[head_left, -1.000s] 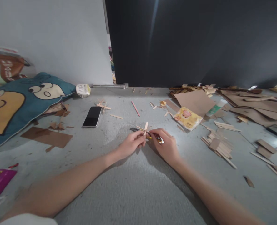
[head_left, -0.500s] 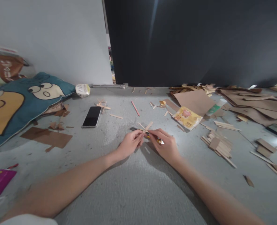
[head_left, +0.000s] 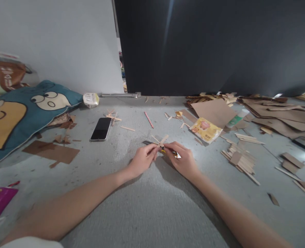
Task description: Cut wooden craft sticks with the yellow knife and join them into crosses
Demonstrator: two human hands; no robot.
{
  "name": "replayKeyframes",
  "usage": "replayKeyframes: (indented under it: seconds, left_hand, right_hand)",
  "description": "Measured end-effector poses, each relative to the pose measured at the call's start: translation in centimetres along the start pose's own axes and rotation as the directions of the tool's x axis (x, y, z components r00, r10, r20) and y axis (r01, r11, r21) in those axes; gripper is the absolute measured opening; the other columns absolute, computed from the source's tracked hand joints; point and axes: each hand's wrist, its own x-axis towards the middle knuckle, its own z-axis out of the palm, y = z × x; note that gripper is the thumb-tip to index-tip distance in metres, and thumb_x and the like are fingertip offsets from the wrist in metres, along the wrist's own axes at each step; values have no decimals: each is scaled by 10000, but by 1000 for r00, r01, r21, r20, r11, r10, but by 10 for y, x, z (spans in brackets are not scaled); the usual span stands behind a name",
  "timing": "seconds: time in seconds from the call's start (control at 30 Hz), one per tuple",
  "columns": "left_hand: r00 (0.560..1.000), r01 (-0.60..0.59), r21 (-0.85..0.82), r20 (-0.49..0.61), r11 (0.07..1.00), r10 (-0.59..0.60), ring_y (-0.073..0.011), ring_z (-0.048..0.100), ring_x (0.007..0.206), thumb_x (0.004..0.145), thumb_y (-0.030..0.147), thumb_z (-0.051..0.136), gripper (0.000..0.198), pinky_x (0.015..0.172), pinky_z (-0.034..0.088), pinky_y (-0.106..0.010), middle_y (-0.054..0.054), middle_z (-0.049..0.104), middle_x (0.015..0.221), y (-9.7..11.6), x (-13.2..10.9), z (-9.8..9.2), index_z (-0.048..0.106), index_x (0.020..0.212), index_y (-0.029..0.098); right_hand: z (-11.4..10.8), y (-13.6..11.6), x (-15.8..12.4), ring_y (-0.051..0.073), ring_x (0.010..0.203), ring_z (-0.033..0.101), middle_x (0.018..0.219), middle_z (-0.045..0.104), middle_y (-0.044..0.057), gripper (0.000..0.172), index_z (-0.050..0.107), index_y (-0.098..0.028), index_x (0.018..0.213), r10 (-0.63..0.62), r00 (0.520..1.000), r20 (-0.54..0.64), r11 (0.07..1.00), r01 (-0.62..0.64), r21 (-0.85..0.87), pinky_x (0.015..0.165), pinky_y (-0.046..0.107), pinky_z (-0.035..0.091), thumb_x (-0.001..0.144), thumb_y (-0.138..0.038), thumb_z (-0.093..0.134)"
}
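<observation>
In the middle of the head view, my left hand is closed, its thumb and fingers pinching a small piece made of thin crossed wooden sticks. My right hand curls around a utility knife with a yellow body. A dark grey blade points left, behind the left fingertips. The fingertips of both hands almost meet at the crossed sticks. Where the sticks join is partly covered by the fingers, and I cannot tell if the blade touches the wood.
A phone and a pink patterned stick lie beyond my hands. To the right are a yellow packet, a glue stick, a pile of wooden sticks and cardboard sheets. A blue cushion sits left.
The left fingers have shifted slightly on the crossed sticks, and the sticks have moved a little. The right hand keeps its hold on the knife.
</observation>
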Motion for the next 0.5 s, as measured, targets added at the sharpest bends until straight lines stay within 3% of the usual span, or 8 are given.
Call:
replayKeyframes:
  seconds: [0.1, 0.23, 0.33, 0.4, 0.5]
  left_hand:
    - [1000, 16, -35, -4, 999, -16, -112, 439, 556, 1040, 541, 474, 423, 559, 330, -245, 39, 498, 637, -3, 2, 1, 661, 928, 178]
    - [1000, -3, 16, -3, 1000, 3, -131, 459, 583, 1021, 533, 493, 423, 564, 327, -252, 22, 520, 636, -3, 5, 1, 683, 898, 175]
    - [999, -32, 79, 12, 996, 31, -147, 505, 658, 1026, 501, 469, 407, 611, 351, -257, -3, 585, 712, -1, 5, 0, 685, 917, 173]
    - [999, -36, 114, 23, 993, 34, -151, 520, 694, 1030, 481, 454, 396, 640, 360, -259, -8, 601, 752, -1, 4, 0, 674, 916, 172]
    - [1000, -25, 153, 18, 988, 23, -152, 520, 712, 1032, 459, 450, 377, 657, 357, -261, -5, 600, 764, -1, 4, 0, 663, 908, 173]
  right_hand:
    - [0, 2, 1, 184, 773, 702, 972, 715, 68, 181, 652, -247, 1183, 27, 998, -54, 999, -28, -22, 707, 317, 600, 1019, -299, 598]
    - [-5, -1, 3, 226, 929, 680, 1186, 635, 123, 384, 578, -267, 1342, -22, 991, -128, 993, 7, -119, 827, 405, 614, 978, -332, 680]
    - [-9, -6, 5, 243, 968, 660, 1080, 647, 99, 203, 674, -280, 1194, -171, 983, -65, 963, 153, -224, 865, 417, 593, 991, -286, 681]
    - [-9, -9, 6, 230, 937, 674, 995, 686, 75, 141, 684, -278, 1141, -249, 968, -12, 949, 241, -204, 835, 382, 592, 1019, -226, 635]
    - [-7, -11, 5, 216, 914, 704, 971, 726, 60, 154, 668, -272, 1146, -247, 969, 6, 958, 245, -152, 802, 347, 598, 1040, -192, 588]
